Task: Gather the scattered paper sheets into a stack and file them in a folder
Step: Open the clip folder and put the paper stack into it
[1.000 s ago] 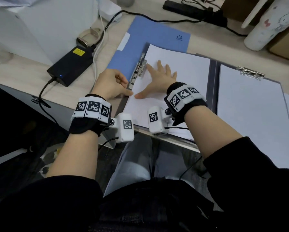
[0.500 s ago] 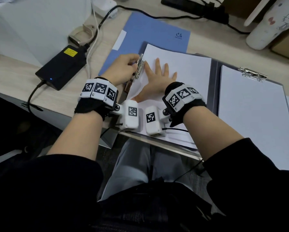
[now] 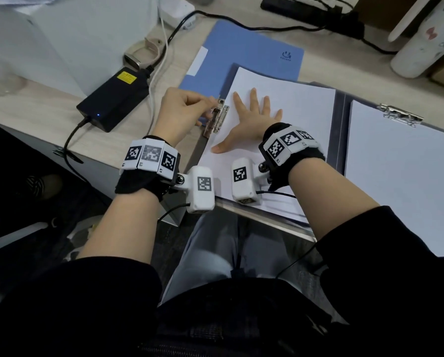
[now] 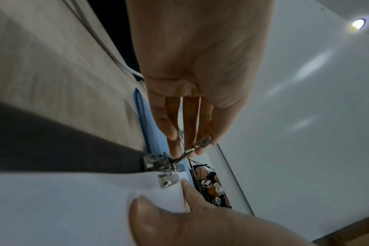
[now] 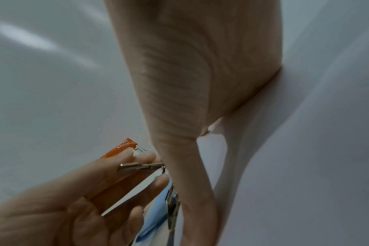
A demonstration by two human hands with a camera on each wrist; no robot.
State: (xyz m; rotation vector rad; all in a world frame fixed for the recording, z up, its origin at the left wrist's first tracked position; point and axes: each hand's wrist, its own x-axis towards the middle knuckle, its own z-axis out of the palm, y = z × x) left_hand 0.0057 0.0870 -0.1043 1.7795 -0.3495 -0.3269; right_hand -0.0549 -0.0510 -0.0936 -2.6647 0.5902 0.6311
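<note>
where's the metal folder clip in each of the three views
Head: the metal clip sits centre-left, at the paper stack's left edge, between both hands.
Left wrist: lower centre, its lever pinched by the left hand.
Right wrist: bottom centre, lever at, beside the right hand.
Shared landmark: the blue folder, next to the clip in every view.

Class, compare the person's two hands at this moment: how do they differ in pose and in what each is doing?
1. The left hand has curled fingers pinching the lever of the metal clip; the right hand lies flat with fingers spread.
2. The left hand is raised above the folder; the right hand presses on the paper stack.
Both wear marker-covered wristbands.
</note>
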